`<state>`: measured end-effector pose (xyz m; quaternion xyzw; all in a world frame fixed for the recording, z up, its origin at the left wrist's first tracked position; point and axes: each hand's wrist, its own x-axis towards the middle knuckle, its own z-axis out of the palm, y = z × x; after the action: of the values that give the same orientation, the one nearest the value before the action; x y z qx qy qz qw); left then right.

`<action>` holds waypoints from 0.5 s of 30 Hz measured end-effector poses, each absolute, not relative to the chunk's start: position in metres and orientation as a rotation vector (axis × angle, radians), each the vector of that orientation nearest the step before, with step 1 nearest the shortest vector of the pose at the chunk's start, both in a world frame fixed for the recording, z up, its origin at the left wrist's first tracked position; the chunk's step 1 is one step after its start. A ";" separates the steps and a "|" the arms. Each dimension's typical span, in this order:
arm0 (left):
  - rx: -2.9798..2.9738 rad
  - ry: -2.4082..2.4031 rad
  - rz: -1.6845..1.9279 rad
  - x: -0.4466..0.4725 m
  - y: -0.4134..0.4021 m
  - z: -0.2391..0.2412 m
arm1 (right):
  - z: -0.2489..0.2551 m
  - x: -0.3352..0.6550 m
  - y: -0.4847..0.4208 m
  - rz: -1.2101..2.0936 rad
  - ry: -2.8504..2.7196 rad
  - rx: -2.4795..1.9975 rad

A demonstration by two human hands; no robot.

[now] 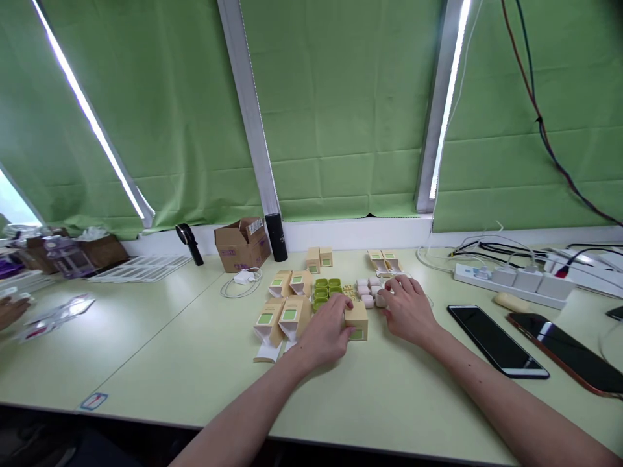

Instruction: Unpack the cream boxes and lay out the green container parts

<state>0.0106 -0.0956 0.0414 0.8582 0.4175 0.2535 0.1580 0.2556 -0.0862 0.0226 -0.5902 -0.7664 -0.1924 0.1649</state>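
My left hand is closed around a small tan cardboard box with a green window, resting at the middle of the table. Just to the right, my right hand has its fingers bent around one of several pale pinkish-white rounded pieces; the fingers partly hide it. Between the hands, beyond the box, lie green square cups and tiny yellowish pieces. Left of my left hand stand several opened tan boxes with their white flaps out.
Two small closed boxes and two opened boxes sit farther back. A brown carton and a black cylinder stand by the wall. Phones and a power strip lie right. Another person's hand shows far left.
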 end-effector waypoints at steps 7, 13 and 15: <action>2.457 1.170 0.740 0.010 -0.095 0.042 | 0.025 0.256 -0.089 -0.483 -2.067 -1.645; 2.487 1.168 0.741 0.006 -0.094 0.046 | 0.053 0.236 -0.096 0.297 -1.695 -1.334; 2.494 1.172 0.744 0.005 -0.094 0.046 | 0.063 0.228 -0.097 0.698 -1.513 -1.153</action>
<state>0.0050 -0.0937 0.0459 0.8647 0.4064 0.2581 0.1430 0.2278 -0.0972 0.0635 -0.4827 -0.6337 0.2921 0.5293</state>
